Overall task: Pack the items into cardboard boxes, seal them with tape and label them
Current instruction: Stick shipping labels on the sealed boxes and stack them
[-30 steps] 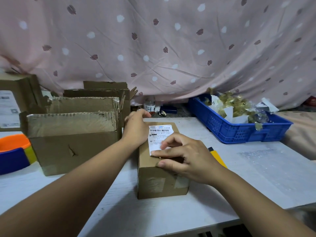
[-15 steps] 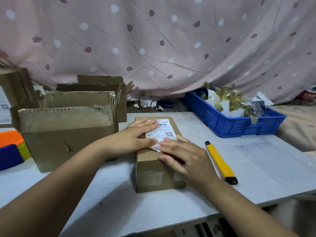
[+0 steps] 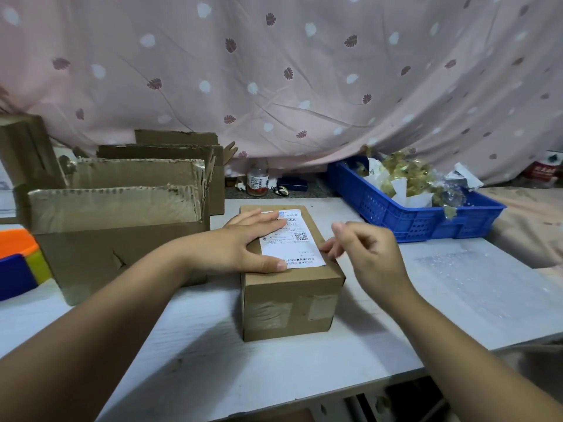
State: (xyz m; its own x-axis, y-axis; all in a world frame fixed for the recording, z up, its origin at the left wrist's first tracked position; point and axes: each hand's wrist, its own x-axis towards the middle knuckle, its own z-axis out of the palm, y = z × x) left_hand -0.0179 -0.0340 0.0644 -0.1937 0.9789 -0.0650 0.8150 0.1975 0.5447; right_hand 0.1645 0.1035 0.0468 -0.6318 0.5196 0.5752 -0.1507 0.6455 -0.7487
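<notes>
**Labelled box under the left hand**

The small sealed cardboard box (image 3: 292, 303) stands near the middle of the white table (image 3: 213, 354), a short end toward the camera, with clear tape patches (image 3: 268, 315) on that end. A white shipping label (image 3: 294, 243) lies on its top, printed with a barcode and a QR code.

The left hand (image 3: 243, 246) lies flat on the box top – fingers straight across the label's far end, thumb stretched along its near edge. The right hand (image 3: 370, 254) hovers just beside the box's right edge, fingers loosely curled and holding nothing. It is blurred, so whether its fingertips touch the box cannot be told.

Left of the box stand open cardboard boxes (image 3: 122, 248) with ragged flaps, and past them an orange, yellow and blue object (image 3: 18, 263) at the frame edge. To the right rear sits a blue crate (image 3: 405, 222) of clear-wrapped golden items (image 3: 405, 178). A clear sheet (image 3: 457, 269) lies on the table in front of the crate. Behind the table – a small bottle (image 3: 257, 181) below a pink patterned curtain (image 3: 304, 71).
</notes>
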